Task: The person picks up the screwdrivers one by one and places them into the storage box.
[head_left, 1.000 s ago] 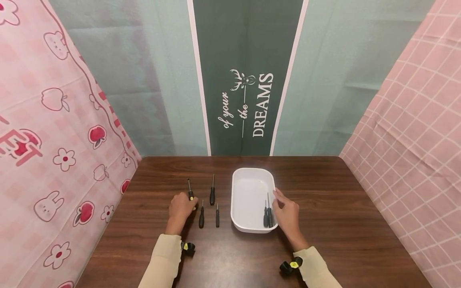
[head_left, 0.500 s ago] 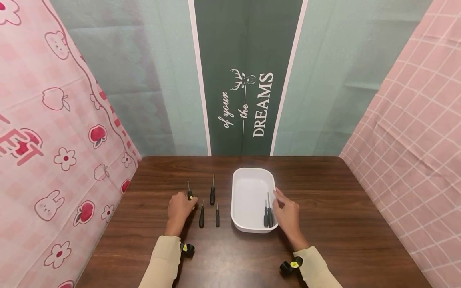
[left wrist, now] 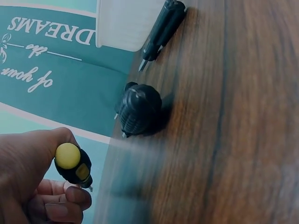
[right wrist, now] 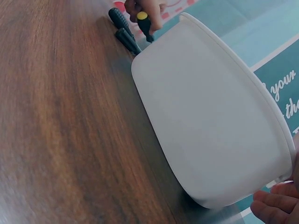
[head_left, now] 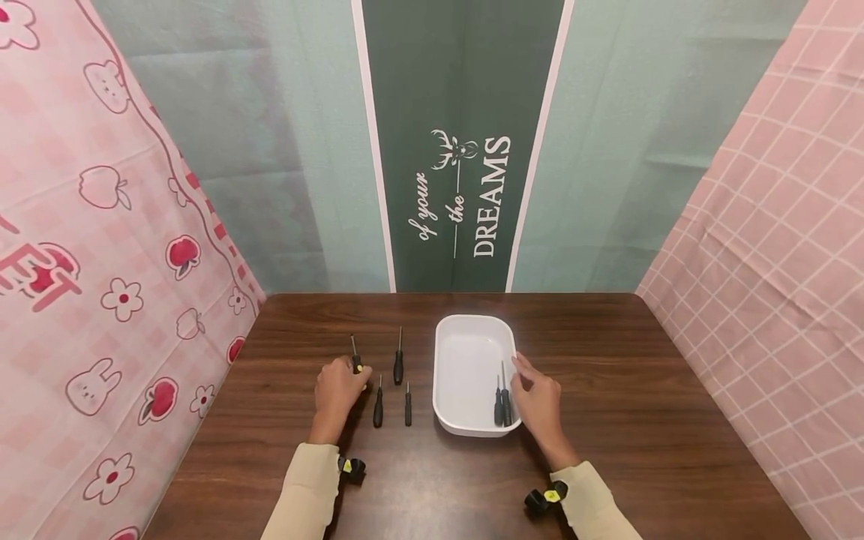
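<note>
My left hand [head_left: 339, 388] grips a black screwdriver [head_left: 356, 364] by its handle, left of the other tools. In the left wrist view the handle's yellow end cap [left wrist: 68, 156] shows between thumb and fingers, and the shaft points away from me. My right hand [head_left: 540, 397] holds the right rim of a white rectangular tray [head_left: 466, 375], with fingers on its outer side. Inside that tray lie two black screwdrivers [head_left: 506, 409], side by side against the right wall.
On the brown wooden table [head_left: 432, 487], between my left hand and the tray, lie a long black screwdriver [head_left: 398, 367] and two shorter ones, one with a bulbous handle [head_left: 378, 409] and one slim [head_left: 408, 409]. Printed cloths [head_left: 466, 90] hang behind and at both sides.
The screwdriver in my left hand has shifted and tilted very slightly. My right hand and the tray stay in place.
</note>
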Demonstrator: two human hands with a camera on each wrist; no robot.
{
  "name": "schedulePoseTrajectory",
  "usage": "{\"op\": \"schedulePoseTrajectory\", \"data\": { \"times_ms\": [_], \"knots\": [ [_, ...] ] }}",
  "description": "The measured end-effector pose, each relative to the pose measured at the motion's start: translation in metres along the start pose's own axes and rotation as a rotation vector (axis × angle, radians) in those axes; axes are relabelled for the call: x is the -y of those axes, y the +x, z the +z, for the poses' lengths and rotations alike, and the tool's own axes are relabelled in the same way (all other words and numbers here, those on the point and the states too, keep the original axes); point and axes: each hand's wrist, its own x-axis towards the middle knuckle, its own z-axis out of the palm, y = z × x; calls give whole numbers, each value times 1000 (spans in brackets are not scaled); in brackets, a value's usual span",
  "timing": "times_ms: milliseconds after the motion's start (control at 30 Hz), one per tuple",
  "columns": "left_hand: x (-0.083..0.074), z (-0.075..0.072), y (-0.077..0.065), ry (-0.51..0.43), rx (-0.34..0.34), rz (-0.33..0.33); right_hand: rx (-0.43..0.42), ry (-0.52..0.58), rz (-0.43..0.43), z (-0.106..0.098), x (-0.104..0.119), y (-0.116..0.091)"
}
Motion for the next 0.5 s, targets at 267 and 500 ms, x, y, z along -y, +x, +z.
{"op": "schedulePoseTrajectory", "data": {
  "times_ms": [267, 500],
  "knots": [
    [-7, 0, -4, -21, -1, 19, 3, 8, -3, 0, 2, 0],
    [-13, 0, -6, -46, 6, 22, 17, -2, 20, -1, 1, 0]
  ]
}}
